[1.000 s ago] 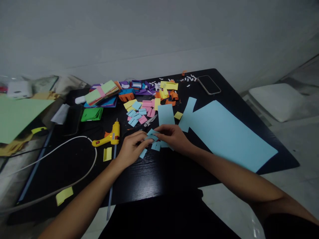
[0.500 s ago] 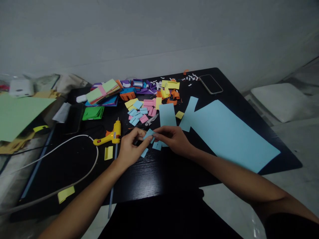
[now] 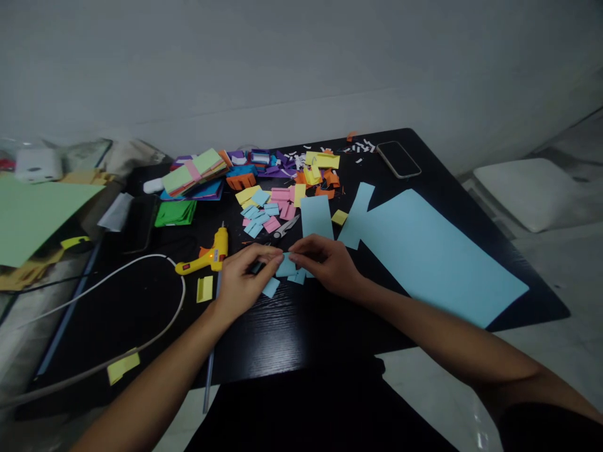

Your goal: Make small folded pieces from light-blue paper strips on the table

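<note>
Between my two hands is a small light blue piece of paper (image 3: 285, 266), pinched at its upper edge. My left hand (image 3: 242, 279) grips its left side between thumb and fingers. On the right side, the thumb and forefinger of my right hand (image 3: 328, 263) are closed on the same piece. Just beneath lie other small blue paper pieces (image 3: 271, 288) on the black table (image 3: 292, 339). A blue paper strip (image 3: 317, 216) extends behind my right hand. Scissors (image 3: 286, 226) rest just beyond my fingers, their handles partly hidden by my left hand.
A yellow glue gun (image 3: 207, 254) lies left of my left hand, near a white cable (image 3: 183, 301). Folded coloured papers (image 3: 257, 216) and scraps cover the back. A large blue sheet (image 3: 438, 257) and a phone (image 3: 398, 159) are at the right.
The small blue paper has been turned from a tilted position to nearly level, its face now hanging below my fingertips. Both hands stay in about the same place.
</note>
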`<state>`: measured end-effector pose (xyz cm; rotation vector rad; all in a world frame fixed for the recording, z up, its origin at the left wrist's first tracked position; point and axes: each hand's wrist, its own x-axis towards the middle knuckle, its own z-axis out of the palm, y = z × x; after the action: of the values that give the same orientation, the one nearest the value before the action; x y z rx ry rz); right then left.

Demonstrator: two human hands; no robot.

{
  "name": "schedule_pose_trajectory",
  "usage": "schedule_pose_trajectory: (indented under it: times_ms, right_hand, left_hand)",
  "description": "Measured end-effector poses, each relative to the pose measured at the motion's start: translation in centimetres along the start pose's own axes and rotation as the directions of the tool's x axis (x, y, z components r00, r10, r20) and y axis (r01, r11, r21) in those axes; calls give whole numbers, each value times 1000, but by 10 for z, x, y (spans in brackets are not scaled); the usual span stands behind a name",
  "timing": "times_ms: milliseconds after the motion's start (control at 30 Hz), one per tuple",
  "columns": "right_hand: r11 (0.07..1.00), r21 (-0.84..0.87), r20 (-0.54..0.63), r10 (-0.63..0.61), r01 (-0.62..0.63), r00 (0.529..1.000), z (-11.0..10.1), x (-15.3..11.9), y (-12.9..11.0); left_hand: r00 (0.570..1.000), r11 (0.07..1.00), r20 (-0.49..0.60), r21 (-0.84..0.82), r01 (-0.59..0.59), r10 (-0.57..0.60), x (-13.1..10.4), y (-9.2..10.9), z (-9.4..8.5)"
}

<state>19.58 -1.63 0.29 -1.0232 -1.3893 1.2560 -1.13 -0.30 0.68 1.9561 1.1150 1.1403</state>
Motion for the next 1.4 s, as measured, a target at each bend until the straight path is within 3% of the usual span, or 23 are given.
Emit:
schedule_pose_trajectory:
  times_ms: [267,533,767,1000,1400]
  right_hand:
    - [997,59,-17,50,-49,999,1,1,-3]
    - [998,49,-10,41,-40,999,-2,0,-5]
    - [995,74,-19,62,-60,998,0,0,-3]
    - [996,78,-9,39,-39,999,0,0,1]
    - [1000,-7,-3,-2,2,1000,-2,1,-1]
  left_hand:
    - [993,993,-2,21,-118,118,3,-1,-3]
    - [993,994,-25,-16,-112,111,2,0,-2]
    - [998,997,19,-56,-54,55,0,-2,-1]
    - [982,982,15,-34,-186,187,3,-3,-1]
    - [993,992,9,-49,-114,115,2,-2,-1]
